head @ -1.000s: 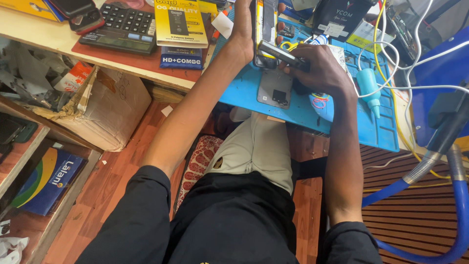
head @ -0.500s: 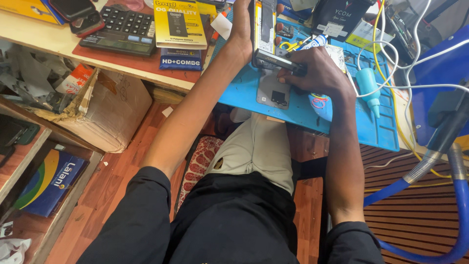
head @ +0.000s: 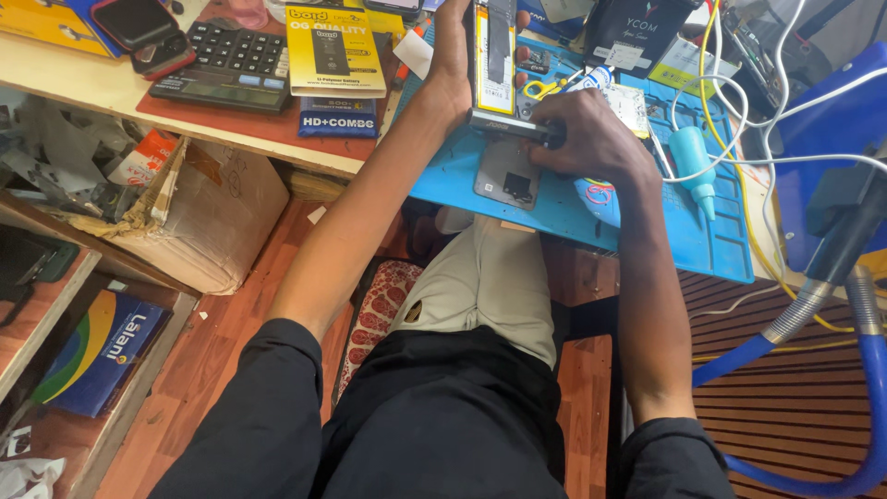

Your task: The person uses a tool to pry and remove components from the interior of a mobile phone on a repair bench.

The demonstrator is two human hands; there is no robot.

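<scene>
The left hand (head: 453, 65) is cut off at the top edge, fingers grasping the opened phone (head: 494, 65) at twelve o'clock on the blue rubbery mat (head: 647, 231). The right hand (head: 591, 139) clenches a dark tool (head: 504, 125), its tip hidden. A ribbed calculator (head: 231, 65) lies at ten o'clock on the desk (head: 83, 88).

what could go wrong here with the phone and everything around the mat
The opened phone is steadied only by the left hand while the right hand works at its lower end; a slip could tip or scrape it. The grey back cover lies loose near the front edge of the blue mat, above the lap, so a nudge might drop it. White and yellow cables cross the mat beside the right hand and could snag.
</scene>
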